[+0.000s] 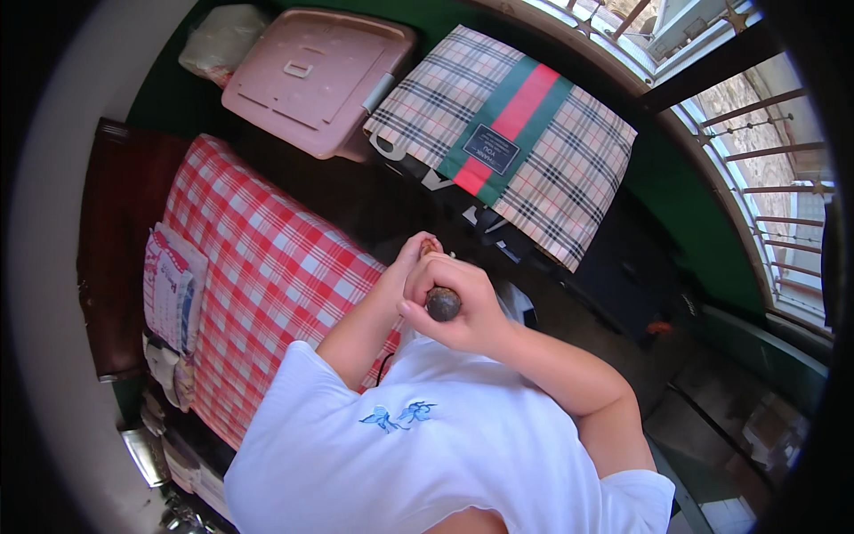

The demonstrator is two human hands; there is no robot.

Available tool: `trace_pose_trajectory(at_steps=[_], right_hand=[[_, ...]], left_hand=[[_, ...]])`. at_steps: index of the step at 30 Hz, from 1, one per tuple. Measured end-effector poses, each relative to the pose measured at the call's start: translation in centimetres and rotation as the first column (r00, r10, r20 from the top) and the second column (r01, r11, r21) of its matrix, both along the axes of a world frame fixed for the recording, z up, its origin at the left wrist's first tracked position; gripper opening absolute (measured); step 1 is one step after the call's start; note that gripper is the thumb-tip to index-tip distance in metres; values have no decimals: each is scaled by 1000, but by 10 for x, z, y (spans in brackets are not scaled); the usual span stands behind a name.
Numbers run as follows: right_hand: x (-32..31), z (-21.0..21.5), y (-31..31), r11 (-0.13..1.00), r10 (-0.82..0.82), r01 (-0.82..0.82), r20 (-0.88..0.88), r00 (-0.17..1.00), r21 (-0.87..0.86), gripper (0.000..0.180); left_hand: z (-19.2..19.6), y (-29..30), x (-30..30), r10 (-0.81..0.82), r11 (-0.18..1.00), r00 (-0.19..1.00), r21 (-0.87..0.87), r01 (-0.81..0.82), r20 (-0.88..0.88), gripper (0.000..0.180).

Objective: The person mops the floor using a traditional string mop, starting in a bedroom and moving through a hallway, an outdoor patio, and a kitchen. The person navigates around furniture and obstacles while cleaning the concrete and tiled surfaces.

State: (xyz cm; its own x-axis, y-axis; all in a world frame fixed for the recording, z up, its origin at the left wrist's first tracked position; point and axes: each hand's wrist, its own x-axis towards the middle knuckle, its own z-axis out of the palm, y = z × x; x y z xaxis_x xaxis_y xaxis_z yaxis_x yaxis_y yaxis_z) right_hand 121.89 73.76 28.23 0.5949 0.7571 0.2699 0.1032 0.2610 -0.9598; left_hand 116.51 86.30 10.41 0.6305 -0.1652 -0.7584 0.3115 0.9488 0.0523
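In front of my white shirt (445, 436), my right hand (478, 309) is closed around a dark brown, round-ended thing (443, 303), like the butt of a thick stick or handle. Its rounded end points up between thumb and fingers; the rest is hidden inside the fist. Just beyond, partly covered by the right hand, my left hand (409, 254) is curled with its fingers bent. A small orange-brown patch (430, 245) shows at its fingers. Whether that belongs to the same dark thing, I cannot tell.
A red-and-white checked cloth (258, 285) covers a long surface at the left, with folded cloths (173, 289) at its edge. Ahead stand a pink lidded bin (311, 76) and a plaid box (569, 151) with a green-red band. A barred window (774, 169) is at the right.
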Motion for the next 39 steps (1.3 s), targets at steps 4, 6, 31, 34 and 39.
trace_pose_trajectory(at_steps=[4,6,31,34,39], right_hand=[[9,-9,4,998,4,-16,167,986,65,16],[7,-10,-2,998,16,-24,132,991,59,15],[16,-110,-517,951,-306,309,-178,935,-10,14],[22,-92,-564,932,-358,361,-208,910,-22,15],[13,-86,-605,864,-501,494,-282,818,-101,19]], left_hand=[[-34,5,-13,78,974,990,-220,-51,119,10],[-42,-1,-16,133,961,989,-253,-114,61,10],[-171,-444,28,63,970,923,241,33,-380,13],[-156,-500,30,-24,974,912,194,113,-411,10],[-158,-539,32,-162,972,895,89,217,-415,5]])
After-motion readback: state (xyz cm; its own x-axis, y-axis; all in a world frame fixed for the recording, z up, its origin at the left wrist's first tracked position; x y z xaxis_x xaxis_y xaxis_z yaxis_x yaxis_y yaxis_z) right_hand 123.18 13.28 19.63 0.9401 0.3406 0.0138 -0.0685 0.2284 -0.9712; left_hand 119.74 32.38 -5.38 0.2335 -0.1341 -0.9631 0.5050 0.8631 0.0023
